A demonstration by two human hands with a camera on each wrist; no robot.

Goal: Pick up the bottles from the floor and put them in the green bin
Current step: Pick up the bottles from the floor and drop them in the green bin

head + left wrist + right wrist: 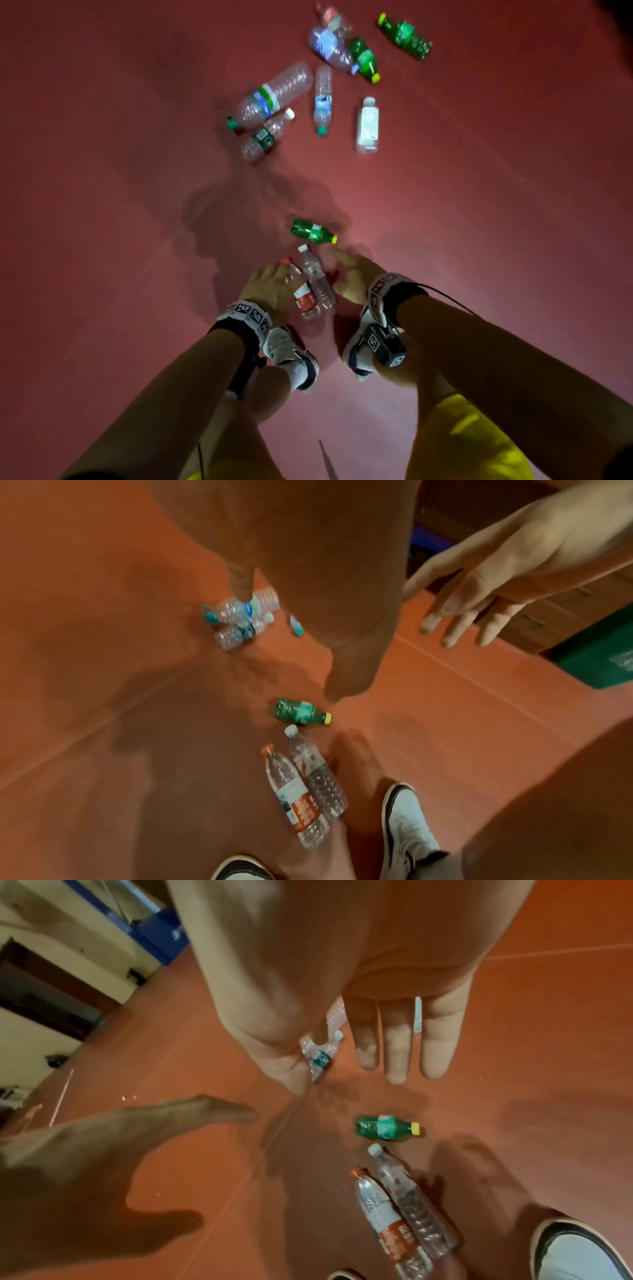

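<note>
Two clear bottles lie side by side on the red floor just ahead of my shoes: one with a red label and red cap [306,297] [295,796] [388,1226], one with a white cap [318,279] [316,772] [411,1199]. A small green bottle with a yellow cap [312,231] [301,712] [385,1126] lies just beyond them. My left hand [269,279] [143,1134] hovers over the red-label bottle with its fingers spread and holds nothing. My right hand [352,270] [479,607] hangs to the right of the pair, fingers straight, empty. The green bin [599,658] shows at the right edge of the left wrist view.
Several more bottles lie in a loose group farther ahead, among them a large clear one [272,96], a white one [367,125] and two green ones [406,36] [364,58]. My white shoes [291,356] [358,349] stand close behind the near bottles. Wooden furniture stands behind the bin.
</note>
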